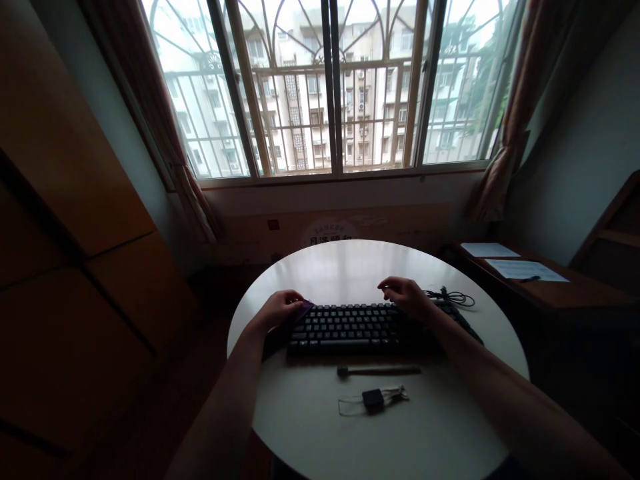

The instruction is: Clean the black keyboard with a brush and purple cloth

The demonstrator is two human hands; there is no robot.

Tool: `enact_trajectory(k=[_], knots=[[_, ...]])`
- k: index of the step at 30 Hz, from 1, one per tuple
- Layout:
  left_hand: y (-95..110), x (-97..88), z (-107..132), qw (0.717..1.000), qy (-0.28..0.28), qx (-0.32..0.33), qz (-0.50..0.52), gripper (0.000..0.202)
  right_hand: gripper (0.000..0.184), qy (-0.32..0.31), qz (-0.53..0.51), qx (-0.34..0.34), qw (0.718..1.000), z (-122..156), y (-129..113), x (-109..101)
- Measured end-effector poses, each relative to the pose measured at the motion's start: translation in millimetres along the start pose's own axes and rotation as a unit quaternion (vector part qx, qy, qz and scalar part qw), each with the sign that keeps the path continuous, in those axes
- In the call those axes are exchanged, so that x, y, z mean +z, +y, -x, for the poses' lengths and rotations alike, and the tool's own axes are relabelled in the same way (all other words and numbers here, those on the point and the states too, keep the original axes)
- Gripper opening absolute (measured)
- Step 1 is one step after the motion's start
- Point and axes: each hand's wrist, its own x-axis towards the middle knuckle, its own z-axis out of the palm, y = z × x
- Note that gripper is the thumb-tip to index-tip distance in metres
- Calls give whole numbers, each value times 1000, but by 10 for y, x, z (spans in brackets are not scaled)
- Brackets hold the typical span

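A black keyboard (345,328) lies across the white round table. At its upper left corner my left hand (281,309) is closed on a dark purple cloth (304,307), part of which hangs in shadow beside the keyboard. My right hand (406,295) is over the keyboard's upper right part, fingers loosely bent and pointing left; nothing shows in them. In front of the keyboard lies a brush (383,371) with a dark head and a long handle. Nearer to me is a keycap puller (373,399) with a black body and wire loops.
A coiled black cable (456,297) sits behind the keyboard's right end. The round table (310,413) has a curved edge on all sides. Papers (524,270) and a pen (531,279) rest on a brown desk to the right. A barred window (333,100) stands beyond.
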Motion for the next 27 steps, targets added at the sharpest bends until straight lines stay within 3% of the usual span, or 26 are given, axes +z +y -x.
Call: enact_trajectory(k=[4, 12, 22, 27], knots=[[55, -2, 42, 995, -76, -24, 62, 40, 24, 1, -1, 3, 1000, -2, 4, 5], [48, -44, 44, 983, -133, -22, 122, 42, 24, 1, -4, -1, 1000, -11, 52, 15], [61, -52, 68, 990, -40, -102, 89, 36, 24, -1, 5, -2, 1000, -4, 24, 19], [40, -58, 54, 992, -2, -106, 66, 32, 24, -5, 6, -1, 1000, 1, -2, 13]])
